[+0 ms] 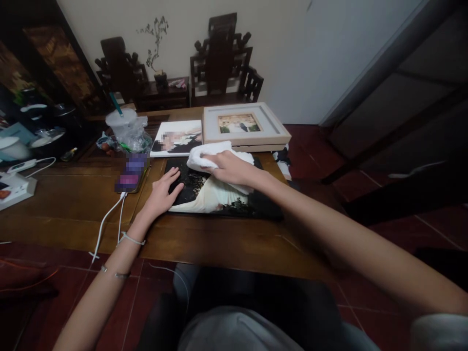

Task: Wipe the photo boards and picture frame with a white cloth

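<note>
A dark photo panel [204,197] with a white gown printed on it lies flat on the wooden table [219,239]. My right hand [230,167] grips a folded white cloth [208,152] and rests it on the panel's upper part, hiding some of the picture. On the panel's left edge lies my left hand [164,194], fingers spread and holding nothing. A phone [131,173] with a white cable [106,222] plugged in is just left of that hand.
Behind the panel are a smaller photo print [177,139] and a framed photo [281,134]. A lidded cup [122,119] with a straw and a plastic bag [137,139] stand at back left. A power strip [18,187] sits far left. Dark wooden chairs [223,58] stand beyond.
</note>
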`<act>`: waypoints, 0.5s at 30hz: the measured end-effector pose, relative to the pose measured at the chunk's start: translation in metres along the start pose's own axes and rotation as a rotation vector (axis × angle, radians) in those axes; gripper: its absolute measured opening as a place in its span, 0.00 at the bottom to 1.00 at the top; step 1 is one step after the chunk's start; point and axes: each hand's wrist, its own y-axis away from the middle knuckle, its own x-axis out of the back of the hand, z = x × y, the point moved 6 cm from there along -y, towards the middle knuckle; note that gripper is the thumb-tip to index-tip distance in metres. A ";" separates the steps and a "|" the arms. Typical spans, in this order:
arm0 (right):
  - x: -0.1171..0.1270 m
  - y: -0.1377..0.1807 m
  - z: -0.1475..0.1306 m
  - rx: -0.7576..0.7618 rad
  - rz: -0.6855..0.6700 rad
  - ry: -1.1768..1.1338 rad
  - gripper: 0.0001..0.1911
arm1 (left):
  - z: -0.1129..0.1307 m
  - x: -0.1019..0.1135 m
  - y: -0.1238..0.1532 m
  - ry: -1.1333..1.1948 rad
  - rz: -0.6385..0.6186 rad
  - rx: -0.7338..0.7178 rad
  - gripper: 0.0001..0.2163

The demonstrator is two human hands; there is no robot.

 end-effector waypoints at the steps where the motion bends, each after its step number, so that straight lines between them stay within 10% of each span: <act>1: -0.001 -0.004 0.003 -0.016 0.012 0.009 0.16 | 0.000 0.000 0.000 -0.003 -0.002 0.001 0.22; 15: -0.027 0.105 -0.083 0.096 -0.193 -0.140 0.28 | 0.000 -0.001 0.000 -0.087 -0.036 0.039 0.21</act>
